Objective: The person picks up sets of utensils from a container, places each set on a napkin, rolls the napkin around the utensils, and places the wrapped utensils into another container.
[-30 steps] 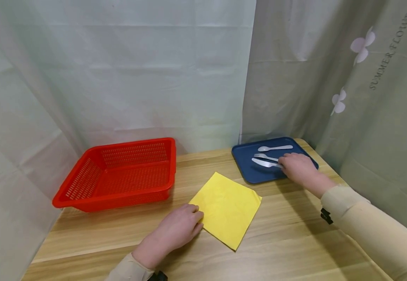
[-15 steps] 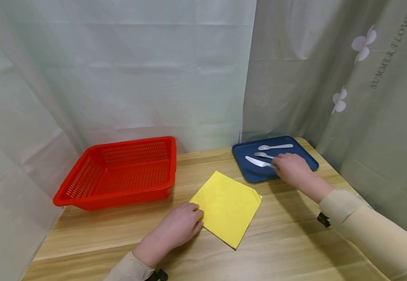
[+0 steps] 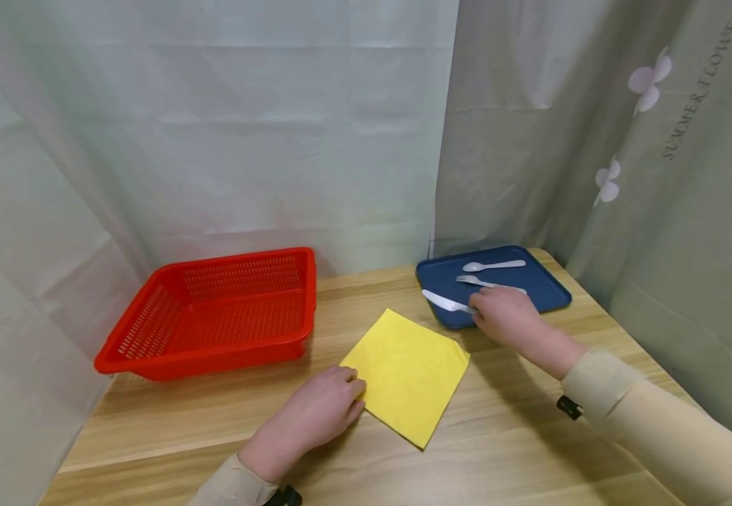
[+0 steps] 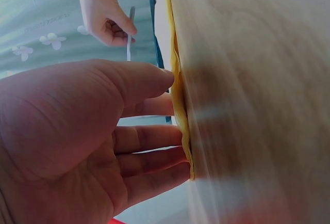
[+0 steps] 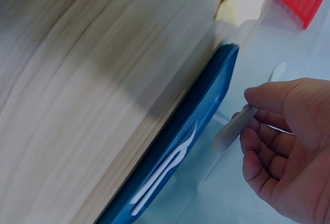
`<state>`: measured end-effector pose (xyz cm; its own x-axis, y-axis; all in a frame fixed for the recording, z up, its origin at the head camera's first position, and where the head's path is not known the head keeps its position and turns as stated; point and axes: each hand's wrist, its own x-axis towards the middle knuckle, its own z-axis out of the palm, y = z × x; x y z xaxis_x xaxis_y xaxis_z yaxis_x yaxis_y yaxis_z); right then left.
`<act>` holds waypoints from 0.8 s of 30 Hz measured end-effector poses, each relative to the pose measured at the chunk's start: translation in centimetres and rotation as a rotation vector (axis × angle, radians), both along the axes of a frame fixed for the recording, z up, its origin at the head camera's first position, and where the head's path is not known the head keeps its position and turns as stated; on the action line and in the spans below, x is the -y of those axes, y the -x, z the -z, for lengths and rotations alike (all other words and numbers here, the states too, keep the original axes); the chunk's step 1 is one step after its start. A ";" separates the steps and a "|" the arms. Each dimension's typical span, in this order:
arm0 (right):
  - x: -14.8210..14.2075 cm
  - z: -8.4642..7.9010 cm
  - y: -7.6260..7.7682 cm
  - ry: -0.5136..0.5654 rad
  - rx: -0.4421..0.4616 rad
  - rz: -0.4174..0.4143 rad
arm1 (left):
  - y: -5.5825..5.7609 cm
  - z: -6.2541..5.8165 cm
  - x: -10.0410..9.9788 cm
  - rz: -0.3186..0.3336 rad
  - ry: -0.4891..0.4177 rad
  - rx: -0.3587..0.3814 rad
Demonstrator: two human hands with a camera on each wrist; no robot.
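My right hand [image 3: 506, 314] pinches a white plastic knife [image 3: 445, 302] by its handle, raised above the front of the blue tray [image 3: 546, 292]. In the right wrist view the knife [image 5: 231, 133] lies between thumb and fingers, clear of the tray. On the tray stay a white fork [image 3: 471, 280] and a white spoon [image 3: 495, 266]. My left hand [image 3: 318, 407] rests at the left edge of a folded yellow napkin [image 3: 413, 372]. The left wrist view has its fairly straight fingertips and thumb touching the napkin's edge [image 4: 178, 100] on the table.
A red plastic basket [image 3: 214, 358] with slotted walls stands at the back left of the wooden table [image 3: 170, 429]. Pale curtains [image 3: 290, 140] hang behind and at both sides. The tray sits in the table's back right corner.
The right hand has lifted the knife off the tray and carried it left and toward the front. The left hand and the napkin have stayed put.
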<state>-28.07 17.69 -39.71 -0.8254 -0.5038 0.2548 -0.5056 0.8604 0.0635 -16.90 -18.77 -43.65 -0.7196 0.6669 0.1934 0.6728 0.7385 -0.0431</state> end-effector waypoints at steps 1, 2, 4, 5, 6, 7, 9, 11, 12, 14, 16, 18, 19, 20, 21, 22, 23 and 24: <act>0.2 0.1 -0.1 0.003 -0.008 -0.012 | 0.0 0.0 0.0 0.000 0.001 0.002; 0.4 0.1 -0.3 0.006 -0.018 -0.022 | 0.0 0.0 0.0 -0.001 0.003 0.002; 0.8 0.3 -0.6 0.014 -0.035 -0.041 | 0.0 0.0 0.0 0.002 0.003 0.001; 1.0 0.3 -0.7 0.019 -0.042 -0.051 | 0.0 0.0 0.0 0.003 0.003 0.000; 1.3 0.4 -0.9 0.024 -0.048 -0.056 | 0.0 0.0 0.0 0.003 0.003 -0.001; 1.5 0.4 -1.0 0.028 -0.052 -0.061 | 0.0 0.0 0.0 0.002 0.004 -0.002; 2.1 0.5 -1.3 0.033 -0.047 -0.067 | 0.0 0.0 0.0 0.004 0.003 -0.006; 2.7 0.5 -1.6 0.035 -0.024 -0.067 | 0.0 0.1 0.0 0.006 0.001 -0.012; 3.1 0.5 -1.7 0.031 -0.010 -0.062 | 0.0 0.1 0.0 0.007 0.001 -0.015; 3.7 0.5 -1.9 0.024 0.018 -0.061 | 0.0 0.1 0.1 0.012 -0.004 -0.020; 4.3 0.5 -2.1 0.021 0.033 -0.065 | 0.0 0.1 0.1 0.015 -0.008 -0.024; 4.8 0.5 -2.3 0.015 0.036 -0.071 | -0.1 0.1 0.1 0.019 -0.014 -0.027; 5.0 0.5 -2.4 0.012 0.030 -0.075 | -0.1 0.1 0.1 0.020 -0.016 -0.027; 5.2 0.5 -2.5 0.010 0.027 -0.078 | -0.1 0.1 0.1 0.021 -0.018 -0.029; 5.4 0.5 -2.6 0.009 0.023 -0.079 | -0.1 0.1 0.1 0.020 -0.018 -0.029; 5.6 0.5 -2.6 0.009 0.019 -0.079 | -0.1 0.2 0.2 0.020 -0.018 -0.030; 5.9 0.5 -2.7 0.007 0.020 -0.078 | -0.1 0.2 0.2 0.019 -0.019 -0.031; 6.1 0.5 -2.7 0.009 0.021 -0.078 | -0.1 0.2 0.2 0.018 -0.018 -0.031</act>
<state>-25.34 11.60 -40.22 -0.7893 -0.5641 0.2425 -0.5719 0.8192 0.0442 -16.79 -18.94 -43.81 -0.7013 0.6757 0.2273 0.6843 0.7274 -0.0513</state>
